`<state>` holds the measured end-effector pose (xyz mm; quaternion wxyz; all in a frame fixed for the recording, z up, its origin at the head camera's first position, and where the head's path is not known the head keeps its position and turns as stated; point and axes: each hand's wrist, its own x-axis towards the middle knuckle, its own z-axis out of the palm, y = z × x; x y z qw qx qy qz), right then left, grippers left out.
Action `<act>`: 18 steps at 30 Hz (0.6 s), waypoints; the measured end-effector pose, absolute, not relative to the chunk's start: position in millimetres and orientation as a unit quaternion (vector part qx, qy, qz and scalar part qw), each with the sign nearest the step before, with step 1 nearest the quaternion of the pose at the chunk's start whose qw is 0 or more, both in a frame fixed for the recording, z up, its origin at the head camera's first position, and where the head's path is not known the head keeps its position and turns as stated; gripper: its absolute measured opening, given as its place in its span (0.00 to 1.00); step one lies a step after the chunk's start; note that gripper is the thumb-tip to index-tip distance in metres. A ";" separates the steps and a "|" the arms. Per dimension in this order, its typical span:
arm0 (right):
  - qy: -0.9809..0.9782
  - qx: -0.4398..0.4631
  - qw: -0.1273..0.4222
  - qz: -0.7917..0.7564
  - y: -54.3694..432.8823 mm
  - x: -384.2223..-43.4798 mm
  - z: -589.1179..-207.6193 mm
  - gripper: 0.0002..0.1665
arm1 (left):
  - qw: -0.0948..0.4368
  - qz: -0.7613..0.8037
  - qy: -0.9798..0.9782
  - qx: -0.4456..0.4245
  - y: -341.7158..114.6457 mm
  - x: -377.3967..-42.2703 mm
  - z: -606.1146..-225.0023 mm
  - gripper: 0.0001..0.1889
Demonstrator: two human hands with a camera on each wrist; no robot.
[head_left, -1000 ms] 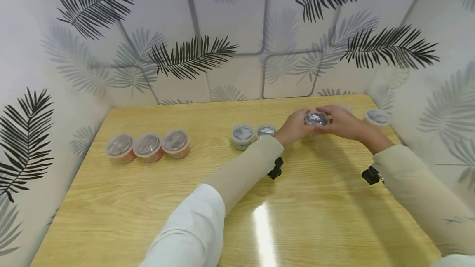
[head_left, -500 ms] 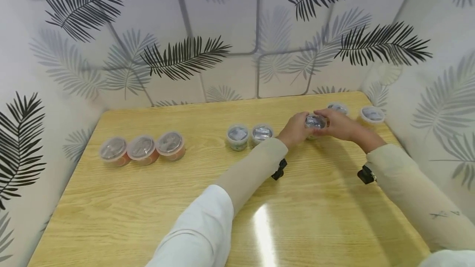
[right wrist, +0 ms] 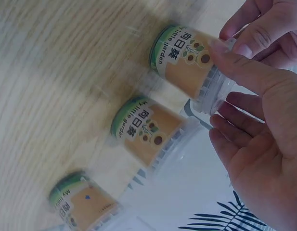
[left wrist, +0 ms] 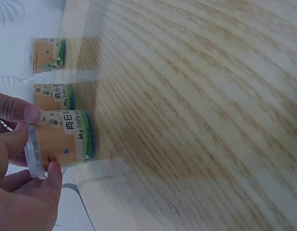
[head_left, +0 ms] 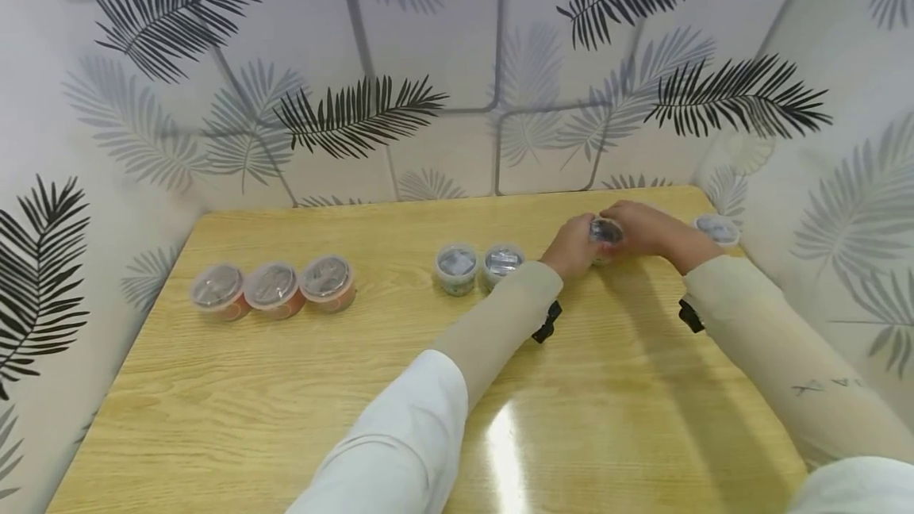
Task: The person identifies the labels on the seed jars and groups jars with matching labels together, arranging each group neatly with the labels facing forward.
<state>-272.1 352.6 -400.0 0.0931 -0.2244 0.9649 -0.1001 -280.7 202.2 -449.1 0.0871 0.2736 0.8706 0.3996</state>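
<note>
A lidded clear plastic cup (left wrist: 64,139) with an orange-brown "My little garden" sunflower label and a green base stands upright, its base right at the tabletop. Both hands hold it near the lid (right wrist: 213,91). My left hand (head_left: 571,247) grips its left side, thumb and fingers around the rim. From the right, my right hand (head_left: 643,227) has its thumb and fingers around the lid, covering part of it in the head view. Beyond it in the right wrist view are a matching cup (right wrist: 146,132) and another (right wrist: 83,199).
Two similar lidded cups, one (head_left: 456,266) beside another (head_left: 503,262), stand left of my hands. Several reddish lidded cups, among them one (head_left: 327,282), form a row farther left. One cup (head_left: 716,230) is near the right table edge. A patterned wall (head_left: 443,38) borders the wooden table (head_left: 286,403).
The cup in my hands has come down slightly. My right hand has shifted left over the lid, covering more of it, and again hides a cup behind it. The head view has shifted a little.
</note>
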 end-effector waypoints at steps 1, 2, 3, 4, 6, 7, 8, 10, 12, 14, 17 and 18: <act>0.965 -0.219 0.103 -0.097 352.0 -273.1 -399.4 0.37 | 0.089 0.402 0.869 0.276 202.6 -280.7 -449.2 0.20; 0.966 -0.213 0.111 -0.096 351.5 -274.0 -398.8 0.37 | 0.089 0.395 0.869 0.285 202.9 -281.0 -449.3 0.19; 0.966 -0.207 0.120 -0.095 351.3 -274.6 -397.9 0.38 | 0.089 0.390 0.866 0.300 203.3 -280.9 -448.5 0.19; 0.967 -0.202 0.127 -0.091 351.9 -275.2 -397.4 0.38 | 0.086 0.381 0.864 0.318 204.1 -281.3 -447.1 0.18; 0.969 -0.188 0.135 -0.087 354.3 -275.6 -396.3 0.39 | 0.081 0.361 0.864 0.341 206.0 -281.1 -443.8 0.19; 0.970 -0.183 0.138 -0.082 356.6 -275.8 -395.4 0.40 | 0.082 0.350 0.865 0.348 206.3 -280.4 -441.3 0.20; 0.971 -0.180 0.139 -0.077 358.7 -276.0 -394.4 0.40 | 0.086 0.342 0.869 0.349 206.0 -279.4 -438.5 0.22; 0.972 -0.176 0.141 -0.072 363.9 -275.5 -392.2 0.41 | 0.097 0.342 0.873 0.335 204.9 -276.3 -432.0 0.24; 0.971 -0.176 0.142 -0.072 368.2 -274.1 -389.6 0.42 | 0.119 0.359 0.873 0.308 199.8 -270.6 -424.7 0.28; 0.970 -0.181 0.141 -0.076 370.5 -272.5 -388.2 0.43 | 0.126 0.386 0.859 0.313 193.4 -265.9 -417.8 0.28; 0.970 -0.182 0.140 -0.082 371.1 -265.7 -385.8 0.48 | 0.129 0.395 0.839 0.352 177.1 -254.2 -403.9 0.28; 0.970 -0.184 0.134 -0.084 370.2 -262.3 -385.0 0.49 | 0.124 0.385 0.835 0.373 170.0 -249.0 -398.5 0.28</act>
